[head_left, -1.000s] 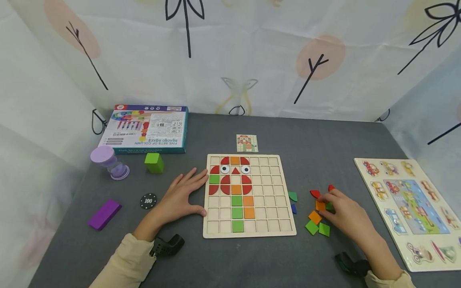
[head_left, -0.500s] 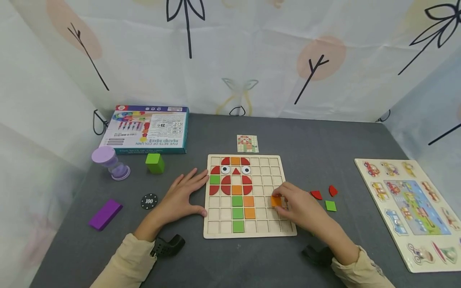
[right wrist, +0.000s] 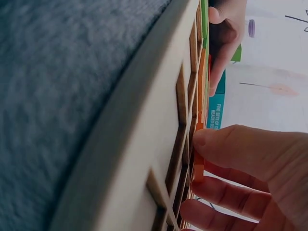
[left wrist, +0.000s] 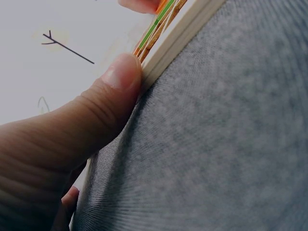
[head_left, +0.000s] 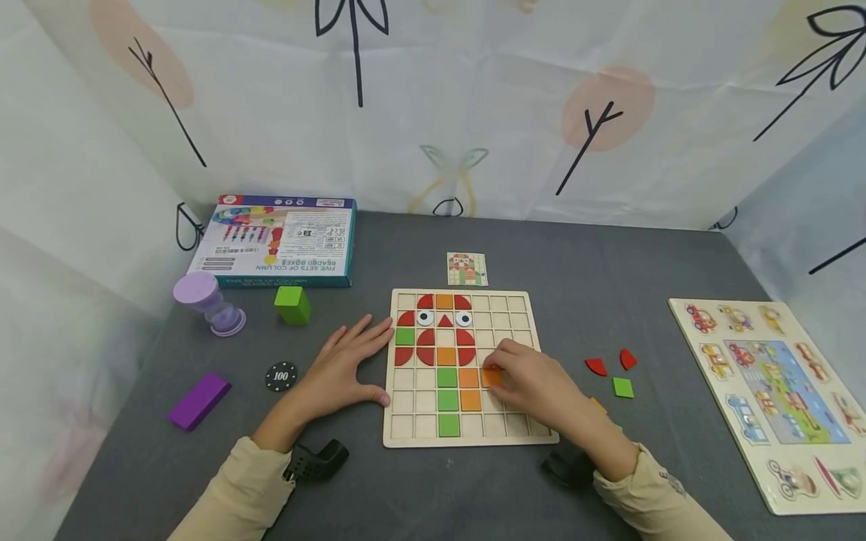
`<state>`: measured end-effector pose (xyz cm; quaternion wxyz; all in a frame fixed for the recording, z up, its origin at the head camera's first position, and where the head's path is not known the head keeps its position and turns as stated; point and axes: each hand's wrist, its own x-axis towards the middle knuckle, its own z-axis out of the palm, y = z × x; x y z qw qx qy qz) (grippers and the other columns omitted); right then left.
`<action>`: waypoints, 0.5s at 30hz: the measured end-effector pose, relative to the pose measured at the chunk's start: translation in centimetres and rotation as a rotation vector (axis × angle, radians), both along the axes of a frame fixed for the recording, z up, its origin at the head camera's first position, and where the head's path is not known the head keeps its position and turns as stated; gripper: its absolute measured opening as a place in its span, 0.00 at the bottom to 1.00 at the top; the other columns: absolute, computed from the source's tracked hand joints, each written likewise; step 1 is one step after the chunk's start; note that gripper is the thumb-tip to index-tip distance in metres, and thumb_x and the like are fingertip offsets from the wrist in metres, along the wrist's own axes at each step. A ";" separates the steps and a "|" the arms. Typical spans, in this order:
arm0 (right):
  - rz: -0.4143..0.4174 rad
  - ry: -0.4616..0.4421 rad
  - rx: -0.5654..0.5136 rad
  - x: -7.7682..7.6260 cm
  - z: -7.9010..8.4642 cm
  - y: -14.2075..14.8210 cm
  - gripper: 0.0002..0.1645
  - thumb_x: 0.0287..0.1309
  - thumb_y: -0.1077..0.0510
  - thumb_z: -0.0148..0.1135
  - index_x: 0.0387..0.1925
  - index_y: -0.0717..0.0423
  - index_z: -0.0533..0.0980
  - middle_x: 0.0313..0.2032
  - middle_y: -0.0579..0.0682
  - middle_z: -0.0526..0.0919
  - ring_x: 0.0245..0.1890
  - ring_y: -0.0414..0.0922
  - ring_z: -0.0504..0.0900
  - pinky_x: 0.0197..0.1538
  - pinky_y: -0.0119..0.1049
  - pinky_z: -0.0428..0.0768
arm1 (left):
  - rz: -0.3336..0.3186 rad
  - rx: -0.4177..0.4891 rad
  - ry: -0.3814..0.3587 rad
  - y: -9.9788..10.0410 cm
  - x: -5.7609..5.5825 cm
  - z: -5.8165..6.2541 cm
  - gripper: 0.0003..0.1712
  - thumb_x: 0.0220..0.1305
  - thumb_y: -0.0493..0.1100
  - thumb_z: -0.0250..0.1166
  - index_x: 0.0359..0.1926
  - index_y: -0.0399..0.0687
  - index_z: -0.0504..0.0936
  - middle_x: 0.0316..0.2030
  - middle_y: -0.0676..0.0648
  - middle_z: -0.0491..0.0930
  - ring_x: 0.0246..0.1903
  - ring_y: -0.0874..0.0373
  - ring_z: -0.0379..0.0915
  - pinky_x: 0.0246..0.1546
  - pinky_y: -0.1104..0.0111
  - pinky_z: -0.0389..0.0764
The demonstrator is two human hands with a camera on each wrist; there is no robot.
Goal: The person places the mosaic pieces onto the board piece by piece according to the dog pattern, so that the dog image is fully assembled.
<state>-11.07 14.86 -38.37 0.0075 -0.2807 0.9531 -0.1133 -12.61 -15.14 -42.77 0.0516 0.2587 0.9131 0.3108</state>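
A wooden grid board (head_left: 470, 442) lies in front of the person, with red, orange and green tiles and two eye pieces set in its left and middle cells. My right hand (head_left: 537, 383) is over the board's right half and pinches an orange square tile (head_left: 491, 377) between thumb and fingers. In the right wrist view, that orange tile (right wrist: 198, 166) stands right at the grid's cells. My left hand (head_left: 348, 368) rests at the board's left edge, fingers spread and thumb (left wrist: 122, 72) against the rim.
Loose red pieces (head_left: 596, 367) and a green square (head_left: 622, 388) lie right of the board. A small picture card (head_left: 467, 269) sits behind it. Farther right is a picture puzzle board (head_left: 717, 391). Leftward are a box (head_left: 277, 244), hourglass (head_left: 210, 304), green cube (head_left: 292, 306), purple block (head_left: 199, 402) and black disc (head_left: 280, 376).
My right hand has gone from the loose pieces leftward onto the board, bringing an orange square tile to the column beside the orange ones. The left hand has stayed at the board's edge.
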 end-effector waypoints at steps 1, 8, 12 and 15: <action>-0.001 0.000 0.003 0.0 0.0 0.0 0.14 0.41 0.55 0.67 0.35 0.49 0.78 0.33 0.40 0.74 0.29 0.35 0.72 0.31 0.31 0.74 | 0.000 0.000 0.001 0.0 0.0 0.0 0.59 0.33 0.65 0.68 0.67 0.52 0.55 0.67 0.54 0.50 0.67 0.50 0.36 0.62 0.49 0.36; -0.013 -0.020 -0.005 0.1 0.2 0.0 0.16 0.41 0.55 0.67 0.37 0.48 0.78 0.34 0.41 0.75 0.28 0.35 0.71 0.31 0.30 0.74 | -0.002 0.003 0.002 0.0 0.1 -0.1 0.59 0.33 0.65 0.68 0.67 0.52 0.55 0.67 0.54 0.50 0.67 0.50 0.37 0.62 0.49 0.36; -0.037 -0.017 -0.052 0.6 0.8 2.0 0.19 0.42 0.55 0.69 0.40 0.50 0.77 0.36 0.43 0.75 0.28 0.37 0.71 0.30 0.29 0.73 | -0.001 0.003 0.001 0.0 0.0 -0.2 0.59 0.33 0.65 0.68 0.67 0.53 0.55 0.67 0.54 0.50 0.67 0.50 0.37 0.62 0.49 0.36; -0.074 0.006 -0.079 1.5 1.4 4.4 0.20 0.41 0.56 0.70 0.40 0.51 0.77 0.36 0.43 0.75 0.27 0.38 0.71 0.27 0.28 0.71 | 0.000 0.001 0.006 0.0 0.0 -0.3 0.59 0.33 0.66 0.68 0.67 0.53 0.54 0.67 0.54 0.50 0.67 0.50 0.36 0.62 0.49 0.36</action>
